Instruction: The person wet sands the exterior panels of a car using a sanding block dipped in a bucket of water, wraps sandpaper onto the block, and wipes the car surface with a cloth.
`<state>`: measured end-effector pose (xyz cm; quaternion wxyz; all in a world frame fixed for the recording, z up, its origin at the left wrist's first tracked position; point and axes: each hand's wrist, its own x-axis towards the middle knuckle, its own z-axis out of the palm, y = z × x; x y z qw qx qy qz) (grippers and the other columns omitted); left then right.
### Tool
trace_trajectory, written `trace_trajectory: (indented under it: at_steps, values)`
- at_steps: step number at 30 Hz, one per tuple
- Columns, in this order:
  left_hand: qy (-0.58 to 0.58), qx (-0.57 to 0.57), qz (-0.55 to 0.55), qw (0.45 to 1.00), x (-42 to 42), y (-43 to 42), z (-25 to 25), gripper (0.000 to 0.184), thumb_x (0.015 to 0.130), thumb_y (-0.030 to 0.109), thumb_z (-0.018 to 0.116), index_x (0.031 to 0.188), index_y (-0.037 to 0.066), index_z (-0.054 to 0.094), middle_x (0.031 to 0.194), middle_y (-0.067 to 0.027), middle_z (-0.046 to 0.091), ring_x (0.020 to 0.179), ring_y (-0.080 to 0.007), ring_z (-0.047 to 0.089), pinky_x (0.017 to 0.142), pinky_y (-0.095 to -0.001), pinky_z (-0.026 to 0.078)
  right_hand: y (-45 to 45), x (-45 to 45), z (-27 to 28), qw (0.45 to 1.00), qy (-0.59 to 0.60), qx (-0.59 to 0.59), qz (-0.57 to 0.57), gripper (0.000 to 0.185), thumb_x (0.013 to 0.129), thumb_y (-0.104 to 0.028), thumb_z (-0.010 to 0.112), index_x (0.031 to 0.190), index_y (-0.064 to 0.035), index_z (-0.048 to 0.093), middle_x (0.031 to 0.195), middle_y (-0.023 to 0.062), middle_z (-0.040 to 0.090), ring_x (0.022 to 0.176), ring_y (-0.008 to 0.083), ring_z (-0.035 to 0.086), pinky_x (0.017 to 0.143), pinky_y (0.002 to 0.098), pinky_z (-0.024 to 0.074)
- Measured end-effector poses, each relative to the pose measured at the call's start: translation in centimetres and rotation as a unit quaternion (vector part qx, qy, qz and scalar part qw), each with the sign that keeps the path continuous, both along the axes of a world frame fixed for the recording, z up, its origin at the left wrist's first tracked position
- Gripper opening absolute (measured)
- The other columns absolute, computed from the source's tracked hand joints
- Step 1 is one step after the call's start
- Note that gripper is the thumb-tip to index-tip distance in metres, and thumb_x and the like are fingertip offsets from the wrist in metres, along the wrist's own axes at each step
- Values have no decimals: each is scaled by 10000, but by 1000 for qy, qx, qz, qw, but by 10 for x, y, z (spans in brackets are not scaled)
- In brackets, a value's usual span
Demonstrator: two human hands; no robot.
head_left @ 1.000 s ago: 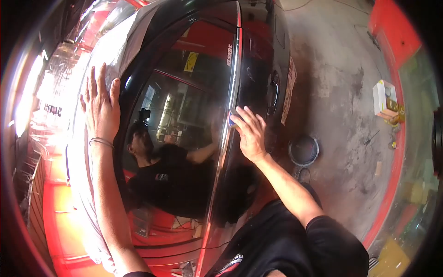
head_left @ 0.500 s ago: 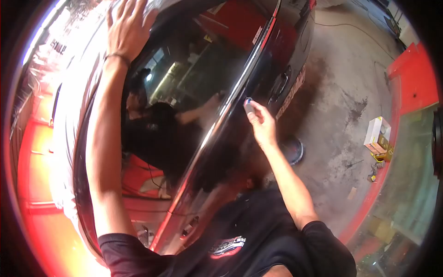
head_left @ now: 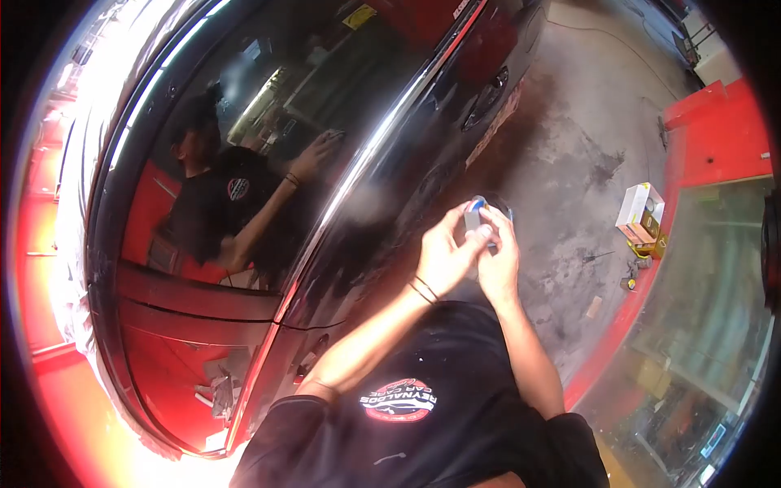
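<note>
In front of my chest, beside the car's dark door (head_left: 382,220), both hands come together around a small grey block with a blue edge (head_left: 473,218). My left hand (head_left: 443,254), with dark bands at its wrist, pinches the block from the left. Fingers of my right hand (head_left: 499,262) close on it from the other side; part of the block is hidden behind them. A bright trim strip (head_left: 351,180) runs below the dark side window (head_left: 277,106), which mirrors a person. Neither hand touches the car.
Wrinkled pale sheeting (head_left: 71,276) borders the car at the left. A door handle (head_left: 486,98) sticks out farther along. On the right, an open box (head_left: 641,205) stands by a red ledge (head_left: 622,358) and a glass pane (head_left: 700,325). A cable lies across the concrete floor (head_left: 569,195).
My left hand has left the upper edge of the window and joined my right at the block. My right hand has drawn back from the door, bringing the block toward me.
</note>
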<state>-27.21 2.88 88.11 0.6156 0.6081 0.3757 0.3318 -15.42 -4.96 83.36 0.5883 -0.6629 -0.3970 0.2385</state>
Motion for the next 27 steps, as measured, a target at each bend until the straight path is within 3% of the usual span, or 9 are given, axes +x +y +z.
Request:
trace_trajectory:
  at_steps: [1,2,6,11,16,19,22,23,27]
  values:
    - [42,14,14,999,-1,-11,9,574,1064,248,853,1538,-21,675,1312,-148,831,1187,-169,774,1053,-345,610,-5,-7,17,985,-172,4,-16,428,1022,-19,782,1445,-36,722,1520,182,682,1404,352,679,1135,471,586]
    - [53,-12,17,998,-3,-19,6,494,1093,220,816,1490,-48,695,1368,-127,799,1239,-172,733,1090,-332,584,-12,-15,17,991,-133,4,-22,473,985,-45,833,1446,-50,727,1547,203,660,1420,393,664,1177,499,558]
    - [-112,-212,12,971,-10,-20,-32,424,1144,186,735,1500,-41,694,1406,-114,790,1245,-152,739,1103,-322,577,-32,-6,10,993,-102,-51,36,598,946,-149,906,1500,-52,705,1577,211,639,1454,409,638,1220,504,534]
    - [-198,-275,-21,940,-6,-21,-46,502,1204,272,614,1609,-24,635,1390,-67,776,1247,-121,699,1112,-296,545,-28,36,30,990,-56,-61,116,681,946,-247,937,1547,-58,679,1628,188,622,1481,381,629,1223,492,528]
    - [-173,-252,-13,952,21,-27,-20,562,1182,236,615,1694,8,569,1306,2,750,1115,-83,654,1016,-258,531,-20,92,49,978,19,-85,191,663,976,-285,931,1541,-57,671,1637,166,631,1455,318,656,1195,453,539]
    - [-132,-213,34,968,37,-39,-13,499,1177,219,611,1623,-5,631,1272,0,759,1110,-89,666,1016,-268,543,-11,125,48,964,-62,-73,248,597,1058,-277,864,1556,-41,635,1582,152,674,1410,286,685,1156,424,563]
    - [-79,-198,121,970,50,-48,-14,409,1173,204,613,1505,-18,705,1257,-21,774,1118,-94,684,1032,-283,555,-6,150,12,926,225,-66,295,498,1145,-241,755,1570,-32,602,1507,133,712,1322,240,725,1078,384,602]
    - [-87,-200,150,964,53,-52,-18,380,1171,201,618,1462,-21,723,1252,-27,778,1119,-95,690,1031,-287,559,-5,163,6,902,290,-104,302,427,1196,-256,672,1556,-39,598,1423,99,735,1225,178,742,1001,355,631]
    - [-107,-246,213,939,59,-70,-32,323,1137,191,678,1374,-15,755,1191,-40,791,1103,-102,716,1006,-308,580,-8,184,10,825,444,-138,321,373,1230,-305,595,1511,-61,613,1329,58,753,1130,141,745,978,370,643]
